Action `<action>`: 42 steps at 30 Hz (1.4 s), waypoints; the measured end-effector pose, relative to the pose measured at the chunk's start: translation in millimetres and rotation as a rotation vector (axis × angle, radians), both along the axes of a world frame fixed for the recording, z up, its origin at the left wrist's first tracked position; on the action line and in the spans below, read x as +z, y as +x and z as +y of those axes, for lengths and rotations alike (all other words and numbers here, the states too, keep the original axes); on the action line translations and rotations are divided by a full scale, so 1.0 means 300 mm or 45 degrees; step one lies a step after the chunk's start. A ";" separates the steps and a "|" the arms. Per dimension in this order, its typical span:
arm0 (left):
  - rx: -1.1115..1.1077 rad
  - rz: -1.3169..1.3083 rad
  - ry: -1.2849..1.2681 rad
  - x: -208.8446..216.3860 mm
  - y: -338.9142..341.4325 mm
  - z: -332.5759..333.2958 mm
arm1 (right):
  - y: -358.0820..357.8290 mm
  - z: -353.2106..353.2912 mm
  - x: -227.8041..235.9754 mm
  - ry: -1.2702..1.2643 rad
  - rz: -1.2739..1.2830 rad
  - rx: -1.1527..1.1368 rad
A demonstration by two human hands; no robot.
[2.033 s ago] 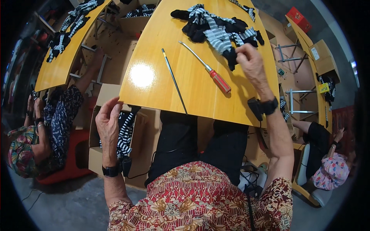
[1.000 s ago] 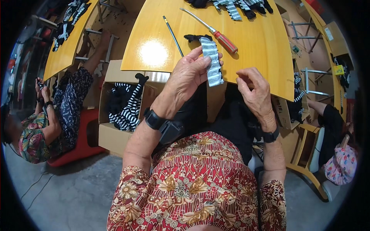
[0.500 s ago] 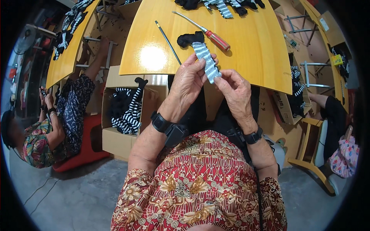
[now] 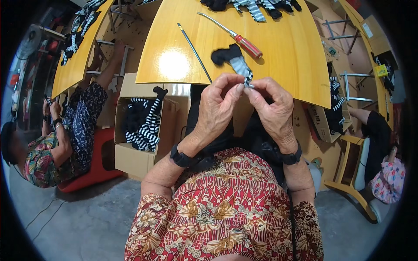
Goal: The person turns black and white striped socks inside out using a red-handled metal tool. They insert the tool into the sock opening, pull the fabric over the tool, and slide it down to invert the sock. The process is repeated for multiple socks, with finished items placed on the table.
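A small grey-and-white striped fabric tube with a black, foot-like end [image 4: 237,61] hangs between my hands, its black end over the table edge. My left hand [image 4: 223,98] pinches its near end between thumb and forefinger. Close beside it, my right hand [image 4: 272,104] pinches the same end, which looks bunched and turned back on itself. Just beyond lies a screwdriver [image 4: 248,46] with a red handle and a long, bent-tipped shaft. To the left, a thin dark rod [image 4: 194,52] rests on the table, its near end reaching toward my left hand.
More striped and black fabric pieces [image 4: 257,6] are heaped at the yellow table's [image 4: 287,56] far edge. A cardboard box [image 4: 135,163] of striped pieces stands left of my legs, another box [image 4: 320,122] at the right. One person [image 4: 56,148] sits at left, another [image 4: 383,161] at right.
My hands have drawn together at the fabric tube's near end, which is now bunched between the fingertips. My left hand has slid down from the tube's middle.
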State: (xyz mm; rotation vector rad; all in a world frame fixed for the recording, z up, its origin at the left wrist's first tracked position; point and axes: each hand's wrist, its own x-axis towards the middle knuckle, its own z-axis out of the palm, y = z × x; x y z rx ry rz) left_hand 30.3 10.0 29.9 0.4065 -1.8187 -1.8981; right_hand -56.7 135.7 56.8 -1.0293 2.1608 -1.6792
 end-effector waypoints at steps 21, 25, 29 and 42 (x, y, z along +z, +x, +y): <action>-0.138 -0.104 -0.492 0.073 0.050 -0.075 | -0.021 -0.014 0.037 -0.013 0.535 0.040; -0.181 0.114 -1.098 0.163 0.021 -0.128 | -0.054 -0.024 0.021 0.016 0.492 0.205; -0.054 0.032 -0.530 0.221 0.015 -0.104 | 0.014 -0.032 0.030 -0.184 0.047 0.054; -0.295 -0.068 0.289 0.033 0.040 0.031 | 0.089 0.066 -0.050 -0.147 -0.597 -0.034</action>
